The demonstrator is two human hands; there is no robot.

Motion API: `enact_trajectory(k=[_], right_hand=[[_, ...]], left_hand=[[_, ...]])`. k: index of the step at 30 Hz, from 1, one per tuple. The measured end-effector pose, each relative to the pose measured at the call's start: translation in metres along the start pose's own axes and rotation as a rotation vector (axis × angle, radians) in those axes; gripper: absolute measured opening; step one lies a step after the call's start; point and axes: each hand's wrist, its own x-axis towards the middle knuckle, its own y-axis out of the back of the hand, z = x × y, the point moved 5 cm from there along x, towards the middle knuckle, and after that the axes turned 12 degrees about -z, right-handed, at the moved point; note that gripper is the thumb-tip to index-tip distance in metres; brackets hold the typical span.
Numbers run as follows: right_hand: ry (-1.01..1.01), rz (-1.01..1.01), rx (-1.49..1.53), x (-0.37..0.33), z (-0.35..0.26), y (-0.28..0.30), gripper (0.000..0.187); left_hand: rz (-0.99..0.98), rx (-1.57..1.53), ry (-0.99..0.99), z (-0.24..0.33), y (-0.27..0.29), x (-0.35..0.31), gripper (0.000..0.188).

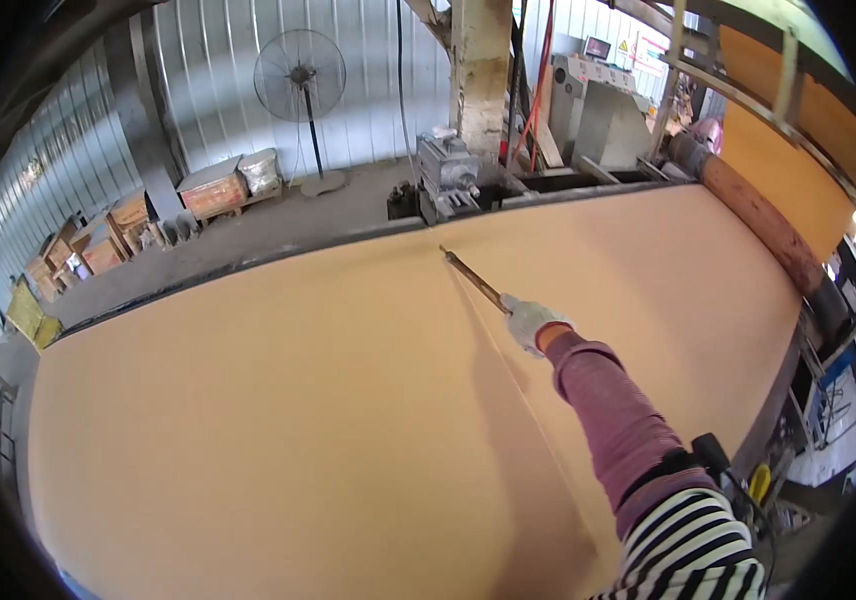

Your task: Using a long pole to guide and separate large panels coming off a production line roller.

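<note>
My right hand [531, 322], in a pale work glove, is closed around the near end of a slim brown stick-like tool [475, 279]. The arm is stretched far forward over a wide, smooth, tan-yellow sheet [248, 400]. The tool's thin tip is near the sheet's far edge; whether it touches the surface I cannot tell. From near the tip, a thin straight line [531, 408] runs across the sheet toward me, passing under my arm. It could be a cut or a crease. My left hand is out of the picture.
A grey motor unit [448, 165] stands beyond the far edge, beside a column [480, 75]. A long roller [758, 215] lies across the right end. Behind are a standing fan [300, 75], wooden crates [216, 187] and a control console [608, 110].
</note>
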Motion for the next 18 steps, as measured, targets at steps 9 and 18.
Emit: enact_trajectory(k=[9,18], right_hand=[[-0.101,-0.254,-0.369,-0.505,0.105,-0.133,0.039],[-0.569,-0.046,1.046,-0.760,0.081,-0.214,0.051]], left_hand=[[-0.108,0.001,-0.245,0.091,0.154,0.042,0.030],[-0.155,0.062,-0.239,0.152,0.190,0.051,0.029]])
